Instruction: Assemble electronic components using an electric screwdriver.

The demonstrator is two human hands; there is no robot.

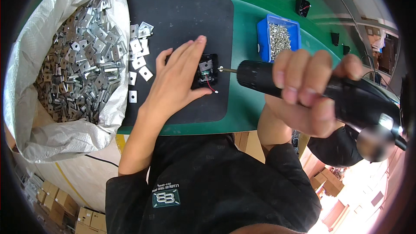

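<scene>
Gripping screwdriver (303, 87), part (207, 73) half-hidden

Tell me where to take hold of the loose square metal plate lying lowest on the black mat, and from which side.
Pinch the square plate by two opposite edges, coming straight down from above. It lies flat on the black mat and apart from the other plates, so its edges look free. The white sack crowds its left; the left hand lies to its right.
</scene>
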